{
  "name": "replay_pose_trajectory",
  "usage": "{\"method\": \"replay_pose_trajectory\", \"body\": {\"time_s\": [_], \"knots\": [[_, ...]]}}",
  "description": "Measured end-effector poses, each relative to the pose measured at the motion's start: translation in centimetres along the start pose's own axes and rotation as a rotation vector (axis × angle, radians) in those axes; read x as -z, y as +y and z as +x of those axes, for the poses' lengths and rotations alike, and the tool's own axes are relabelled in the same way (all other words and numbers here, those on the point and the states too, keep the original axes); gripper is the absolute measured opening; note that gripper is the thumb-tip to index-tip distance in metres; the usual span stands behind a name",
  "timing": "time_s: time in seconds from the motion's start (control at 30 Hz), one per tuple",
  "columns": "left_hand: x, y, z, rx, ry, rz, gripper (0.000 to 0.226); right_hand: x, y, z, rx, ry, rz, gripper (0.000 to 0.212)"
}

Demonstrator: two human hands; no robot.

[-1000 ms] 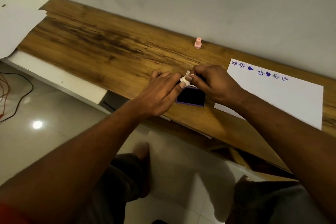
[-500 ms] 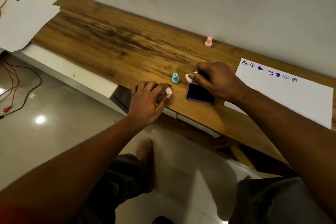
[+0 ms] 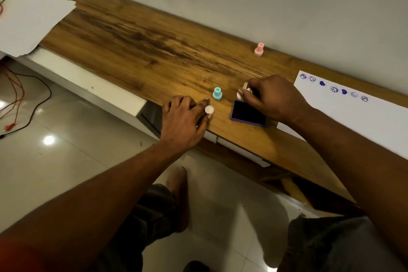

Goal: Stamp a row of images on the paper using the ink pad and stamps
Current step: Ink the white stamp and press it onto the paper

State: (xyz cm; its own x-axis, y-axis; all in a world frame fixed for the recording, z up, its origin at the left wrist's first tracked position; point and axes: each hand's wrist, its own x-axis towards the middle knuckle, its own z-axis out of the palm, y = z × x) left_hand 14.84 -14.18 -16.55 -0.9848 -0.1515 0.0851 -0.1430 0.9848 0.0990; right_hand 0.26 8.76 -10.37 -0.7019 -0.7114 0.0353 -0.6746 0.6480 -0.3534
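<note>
A purple ink pad [image 3: 247, 115] lies open on the wooden desk [image 3: 143, 51]. My right hand [image 3: 276, 99] pinches a white stamp [image 3: 241, 94] at the pad's far edge. My left hand [image 3: 181, 119] rests on the desk's front edge to the left of the pad and pinches a small white cap [image 3: 209, 109] at its fingertips. Between the hands a teal stamp [image 3: 217, 93] stands upright. Near the wall stands a pink stamp [image 3: 258, 49]. The white paper [image 3: 364, 126] lies to the right, with a row of several blue stamped images [image 3: 333, 89] along its far edge.
The wall runs close behind the desk. A white sheet [image 3: 33, 17] covers the far left end of the desk. Red and black cables [image 3: 24, 104] lie on the tiled floor at the left. My knees and a foot [image 3: 178, 194] are below the desk's front edge.
Both hands were together over the ink pad on the white stamp. My left hand has moved left with the white cap, uncovering the teal stamp. My right hand keeps the stamp at the pad.
</note>
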Motion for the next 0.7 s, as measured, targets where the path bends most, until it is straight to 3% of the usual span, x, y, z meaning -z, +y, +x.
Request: {"method": "replay_pose_trajectory", "body": {"time_s": [0.2,0.3,0.47,0.7], "knots": [[0.9,0.3,0.1,0.016,0.024,-0.026,0.060,-0.3,0.9,-0.2,0.021,-0.089,-0.309,0.057],[2.0,1.8,-0.2,-0.114,0.074,-0.046,0.056,-0.3,0.7,-0.7,0.019,-0.058,-0.348,0.055],[2.1,6.6,-1.5,-0.370,-0.027,0.058,0.059,-1.5,0.5,-1.9,0.016,-0.002,-0.463,0.058],[1.6,6.9,-1.7,-0.380,-0.103,0.153,0.057,-2.3,0.5,-2.3,-0.010,-0.016,-0.470,0.062]]}}
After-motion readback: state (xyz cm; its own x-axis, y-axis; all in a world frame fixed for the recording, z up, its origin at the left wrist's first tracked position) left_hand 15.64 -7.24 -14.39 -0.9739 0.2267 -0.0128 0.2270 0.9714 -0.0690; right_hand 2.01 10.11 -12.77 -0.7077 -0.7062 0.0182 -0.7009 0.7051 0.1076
